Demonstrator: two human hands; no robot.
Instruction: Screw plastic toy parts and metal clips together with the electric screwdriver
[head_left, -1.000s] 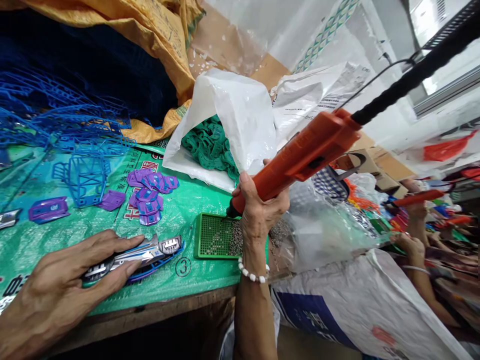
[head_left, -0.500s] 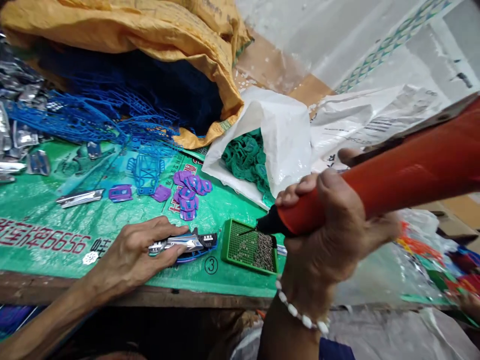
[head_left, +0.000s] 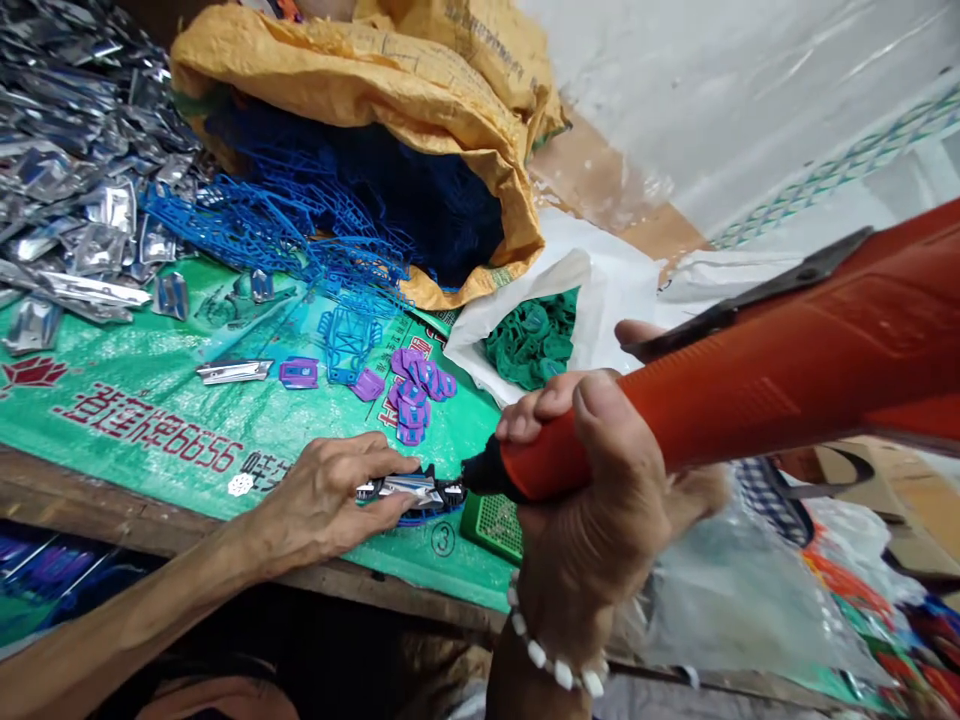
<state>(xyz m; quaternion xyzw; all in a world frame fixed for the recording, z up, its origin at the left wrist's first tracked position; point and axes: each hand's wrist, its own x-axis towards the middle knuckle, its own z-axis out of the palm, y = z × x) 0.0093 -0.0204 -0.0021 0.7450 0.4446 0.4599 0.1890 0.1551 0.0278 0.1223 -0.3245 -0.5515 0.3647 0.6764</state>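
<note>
My left hand (head_left: 326, 500) lies over a small toy part of silver, black and blue pieces (head_left: 416, 492), its fingers pinching it down on the green woven sheet (head_left: 150, 420). My right hand (head_left: 600, 480) is wrapped round an orange electric screwdriver (head_left: 750, 370), whose black tip touches the right end of the toy part. A green screw tray (head_left: 495, 520) sits just behind and below the tip, largely hidden by my right hand.
Purple plastic pieces (head_left: 416, 385) lie beyond the toy part. Behind them are blue plastic frames (head_left: 300, 235) spilling from a yellow sack (head_left: 375, 90), a white bag of green parts (head_left: 536, 340), and silver parts (head_left: 67, 150) heaped at the left. Clear bags (head_left: 720, 590) lie on the right.
The screwdriver tip has moved left from the green screw tray onto the toy part. My view has swung left and closer. My left hand keeps hold of the part.
</note>
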